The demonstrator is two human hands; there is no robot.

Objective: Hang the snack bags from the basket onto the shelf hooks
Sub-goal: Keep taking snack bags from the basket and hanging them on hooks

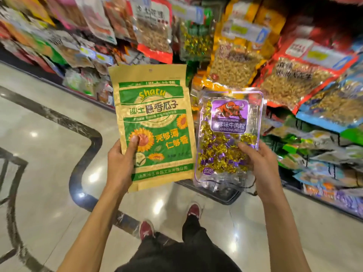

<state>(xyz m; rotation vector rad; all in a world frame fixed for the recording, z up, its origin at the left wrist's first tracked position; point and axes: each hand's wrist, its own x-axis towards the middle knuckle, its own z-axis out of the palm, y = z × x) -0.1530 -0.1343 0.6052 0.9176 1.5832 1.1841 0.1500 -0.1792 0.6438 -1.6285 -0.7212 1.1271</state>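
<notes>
My left hand (120,163) grips the lower left edge of a tan and green sunflower seed bag (155,122), thumb on its front. The bag stands upright with its hang hole at the top. My right hand (259,163) holds a clear bag of gold and purple wrapped candies (227,142) with a purple bull label, thumb on its front. Both bags are held side by side in front of the shelf. The dark basket (222,194) sits on the floor below the candy bag, mostly hidden behind both bags.
Shelves with many hanging snack bags (235,61) fill the top and right of the view, blurred. Glossy tiled floor (49,154) with a dark inlay band lies to the left. My feet in red shoes (146,229) stand behind the basket.
</notes>
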